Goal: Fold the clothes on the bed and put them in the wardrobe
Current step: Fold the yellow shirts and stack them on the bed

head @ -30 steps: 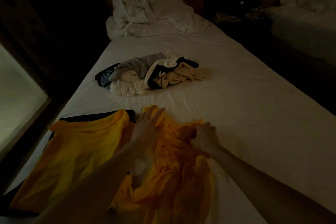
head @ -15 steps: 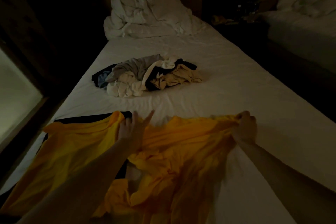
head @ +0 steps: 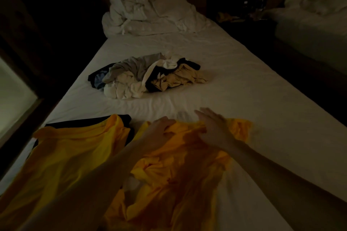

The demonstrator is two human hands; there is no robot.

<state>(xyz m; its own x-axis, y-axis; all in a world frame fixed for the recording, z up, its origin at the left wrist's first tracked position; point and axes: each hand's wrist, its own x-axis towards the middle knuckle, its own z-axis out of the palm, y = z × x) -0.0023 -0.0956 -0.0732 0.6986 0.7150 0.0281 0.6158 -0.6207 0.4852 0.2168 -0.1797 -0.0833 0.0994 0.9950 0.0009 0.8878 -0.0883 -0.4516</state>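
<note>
A crumpled yellow garment (head: 180, 165) lies on the near part of the white bed (head: 244, 110). My left hand (head: 159, 129) rests on its far edge with fingers curled over the fabric. My right hand (head: 212, 125) is blurred, fingers stretched out flat over the garment's top edge. A second yellow garment (head: 71, 155) lies spread to the left, over a dark piece (head: 90, 121). A heap of mixed clothes (head: 148, 75), grey, white, black and tan, sits mid-bed.
A bunched white duvet (head: 150, 7) fills the head of the bed. A second bed (head: 315, 20) stands to the right across a dark gap. A dark nightstand (head: 244, 9) sits between them. A lit pane (head: 13, 99) is at the left.
My right hand let go of the garment's right corner and moved left toward the middle. My left hand slid right along the top edge. The garment's right side lies bunched.
</note>
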